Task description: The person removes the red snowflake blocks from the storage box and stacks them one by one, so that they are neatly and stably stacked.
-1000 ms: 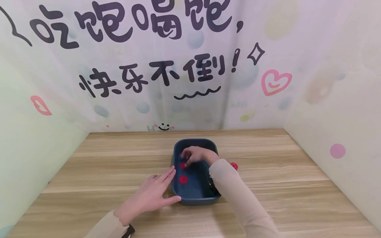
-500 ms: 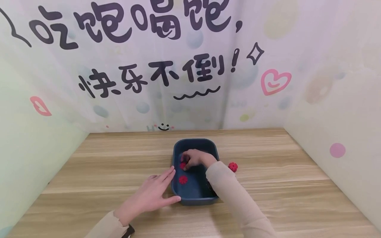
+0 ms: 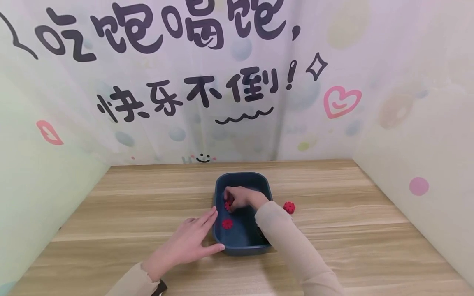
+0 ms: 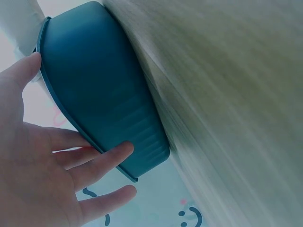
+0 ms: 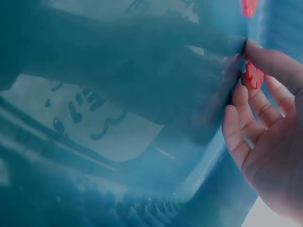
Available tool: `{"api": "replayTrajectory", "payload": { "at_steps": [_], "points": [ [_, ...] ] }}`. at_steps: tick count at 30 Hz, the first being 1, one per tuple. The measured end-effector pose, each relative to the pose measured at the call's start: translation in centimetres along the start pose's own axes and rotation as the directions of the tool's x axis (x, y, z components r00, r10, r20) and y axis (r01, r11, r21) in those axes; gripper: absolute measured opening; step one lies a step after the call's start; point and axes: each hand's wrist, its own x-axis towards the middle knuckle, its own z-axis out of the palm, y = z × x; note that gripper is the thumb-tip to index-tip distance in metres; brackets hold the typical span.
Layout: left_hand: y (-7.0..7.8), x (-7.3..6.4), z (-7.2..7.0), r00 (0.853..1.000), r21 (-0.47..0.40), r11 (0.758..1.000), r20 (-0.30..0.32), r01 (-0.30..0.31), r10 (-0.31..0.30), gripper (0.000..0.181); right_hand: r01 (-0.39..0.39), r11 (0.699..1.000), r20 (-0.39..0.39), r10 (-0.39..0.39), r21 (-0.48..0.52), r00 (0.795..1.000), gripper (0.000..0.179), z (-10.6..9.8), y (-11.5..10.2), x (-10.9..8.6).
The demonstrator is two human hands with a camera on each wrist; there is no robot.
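A dark blue rectangular bin [image 3: 244, 250] stands on the table. Inside it, my right hand [image 3: 242, 197] pinches a small red notched disc [image 5: 254, 76] between thumb and fingers, close to the bin floor near the left wall. The disc is tilted and partly covered by the fingers. Nearer the front of the bin lies another red notched disc [image 3: 227, 223]. My left hand [image 3: 187, 241] rests its extended fingers and thumb against the bin's left rim; in the left wrist view the fingers [image 4: 102, 163] are spread along the outer wall.
A red notched piece [image 3: 289, 207] sits on the wooden table [image 3: 344, 230] just right of the bin, beside my right sleeve [image 3: 296, 246]. A printed curtain [image 3: 237, 135] hangs behind the table's back edge. Pale walls border both sides.
My right fingers have lowered and closed on the far disc, which has tipped up from the bin floor. The left hand stays at the rim.
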Motion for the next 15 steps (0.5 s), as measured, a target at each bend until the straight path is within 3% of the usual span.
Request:
{"api": "replayTrajectory", "payload": {
  "at_steps": [15],
  "points": [
    [-0.07, 0.02, 0.02, 1.0, 0.0, 1.0, -0.006, -0.005, 0.005, 0.085, -0.003, 0.999, 0.052, 0.005, -0.036, 0.999, 0.032, -0.24, -0.04, -0.57]
  ]
}}
